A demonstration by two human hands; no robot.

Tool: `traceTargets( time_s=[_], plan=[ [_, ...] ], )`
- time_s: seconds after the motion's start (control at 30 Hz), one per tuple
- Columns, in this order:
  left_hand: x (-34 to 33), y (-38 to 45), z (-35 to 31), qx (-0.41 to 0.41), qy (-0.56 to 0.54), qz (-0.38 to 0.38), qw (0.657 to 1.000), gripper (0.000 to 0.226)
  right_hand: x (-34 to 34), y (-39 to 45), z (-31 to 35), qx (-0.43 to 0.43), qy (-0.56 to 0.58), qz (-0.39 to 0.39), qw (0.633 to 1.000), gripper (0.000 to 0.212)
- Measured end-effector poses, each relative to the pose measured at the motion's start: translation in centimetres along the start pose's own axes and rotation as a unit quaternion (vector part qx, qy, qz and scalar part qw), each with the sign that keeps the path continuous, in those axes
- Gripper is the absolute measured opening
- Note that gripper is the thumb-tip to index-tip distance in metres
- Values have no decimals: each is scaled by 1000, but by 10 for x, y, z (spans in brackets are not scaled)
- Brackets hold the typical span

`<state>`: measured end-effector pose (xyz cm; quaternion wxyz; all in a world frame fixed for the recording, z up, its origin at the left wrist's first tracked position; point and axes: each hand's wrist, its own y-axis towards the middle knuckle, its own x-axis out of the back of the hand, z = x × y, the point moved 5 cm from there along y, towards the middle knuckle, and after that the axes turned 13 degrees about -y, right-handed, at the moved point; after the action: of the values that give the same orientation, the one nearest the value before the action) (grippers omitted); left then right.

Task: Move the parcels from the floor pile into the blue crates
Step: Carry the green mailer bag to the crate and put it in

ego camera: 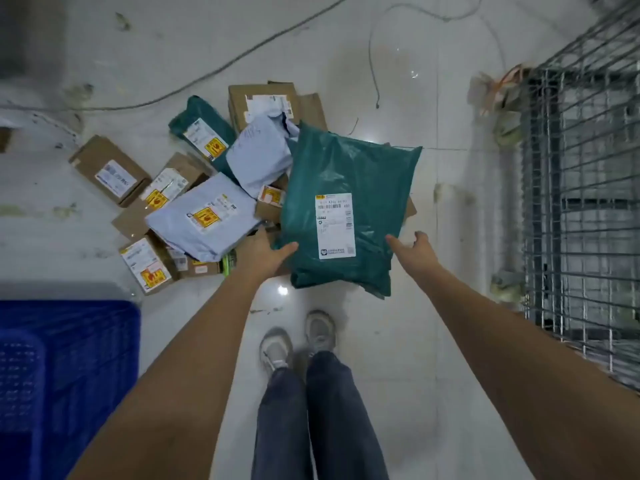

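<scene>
A large dark green parcel bag (349, 174) with a white label lies on top of the floor pile's right side. My left hand (261, 252) holds its near left edge, thumb on top and fingers hidden beneath. My right hand (415, 251) is at the bag's near right edge with fingers spread, and its thumb touches the bag. The pile holds brown boxes (107, 169), pale grey bags (204, 213) and a second green bag (202, 128). A blue crate (69, 344) stands at the lower left.
A grey wire cage (585, 209) runs along the right side. Cables (214, 69) trail over the pale tiled floor behind the pile. My feet (298, 341) stand just in front of the pile, between crate and cage.
</scene>
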<state>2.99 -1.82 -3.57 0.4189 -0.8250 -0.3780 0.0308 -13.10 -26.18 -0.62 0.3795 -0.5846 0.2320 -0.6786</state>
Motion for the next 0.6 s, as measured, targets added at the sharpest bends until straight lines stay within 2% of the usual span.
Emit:
traceTargets(
  time_s=[0.13,0.33,0.5,0.6],
  plan=[
    [-6,29,1,49,-64,-17,997,74,-13,30,-8,-22,76,39,996,81],
    [-15,65,11,70,-113,8,991,77,-39,55,-10,22,193,91,977,59],
    [-24,70,24,101,-34,53,993,103,-54,63,-9,28,215,101,971,65],
    [-26,67,24,65,2,56,996,98,-55,60,-9,39,214,79,973,67]
  ],
)
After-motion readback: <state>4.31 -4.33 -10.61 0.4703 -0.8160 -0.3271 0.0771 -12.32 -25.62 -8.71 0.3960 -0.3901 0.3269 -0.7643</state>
